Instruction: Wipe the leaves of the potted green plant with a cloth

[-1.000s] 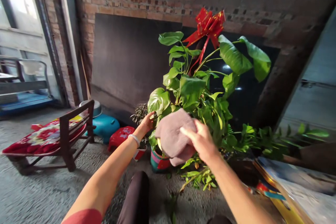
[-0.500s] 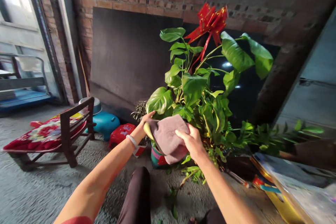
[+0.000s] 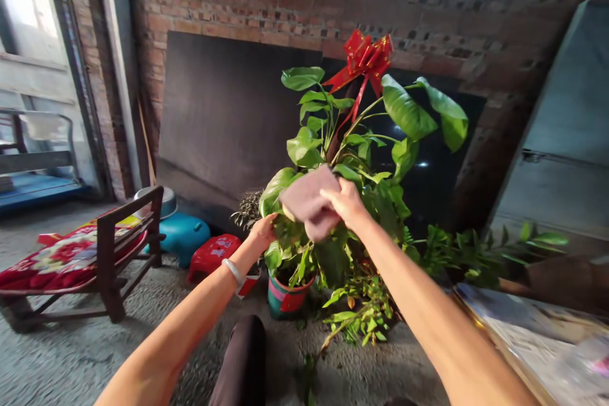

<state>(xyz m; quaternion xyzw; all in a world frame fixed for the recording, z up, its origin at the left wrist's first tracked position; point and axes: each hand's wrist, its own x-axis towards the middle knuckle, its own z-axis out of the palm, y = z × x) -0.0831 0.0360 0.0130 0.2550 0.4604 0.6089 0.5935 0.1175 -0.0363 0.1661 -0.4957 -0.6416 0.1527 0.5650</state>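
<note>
Fingers closed on cloth

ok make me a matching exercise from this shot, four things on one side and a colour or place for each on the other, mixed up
Things:
1. cloth
2. bow
3. stool
4. left hand

Descriptions:
A. red plastic, on the floor left of the plant pot
B. under a big leaf at the plant's left side
C. shiny red, at the top of the plant
D. pinkish grey, bunched in the right hand against the leaves

Right pairs: 1-D, 2-C, 3-A, 4-B
</note>
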